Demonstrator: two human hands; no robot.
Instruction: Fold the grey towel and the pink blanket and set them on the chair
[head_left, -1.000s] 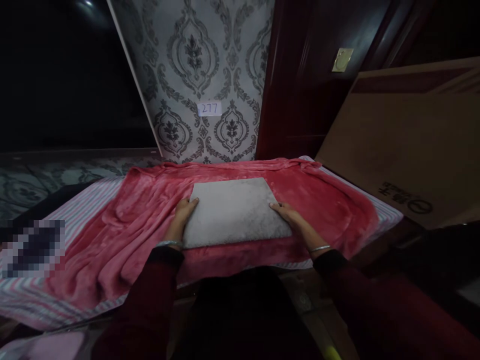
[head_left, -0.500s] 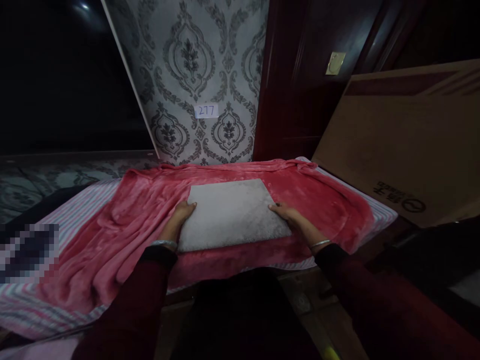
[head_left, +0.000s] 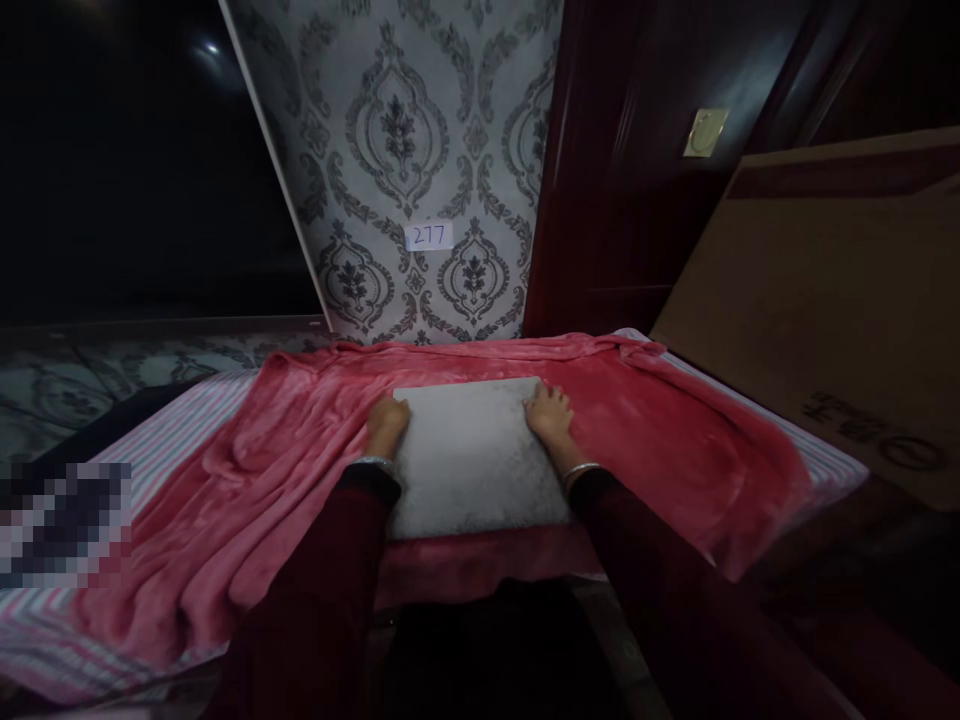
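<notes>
A flat grey rectangular pad (head_left: 472,460) lies on a pink fleece blanket (head_left: 285,470) spread over a surface in front of me. My left hand (head_left: 388,425) rests on the pad's far left edge, fingers curled over it. On the far right edge, my right hand (head_left: 550,413) lies flat with fingers spread. Both wrists wear a thin silver bangle and dark red sleeves.
A striped sheet (head_left: 172,425) shows under the blanket at the left. Patterned grey wallpaper with a small label reading 277 (head_left: 428,236) stands behind. A dark red door (head_left: 637,180) is at the right, and a large cardboard box (head_left: 832,310) leans beside it.
Both hands have slid forward along the pad's sides, from near its front corners to its far corners. The view has moved closer and a little to the left.
</notes>
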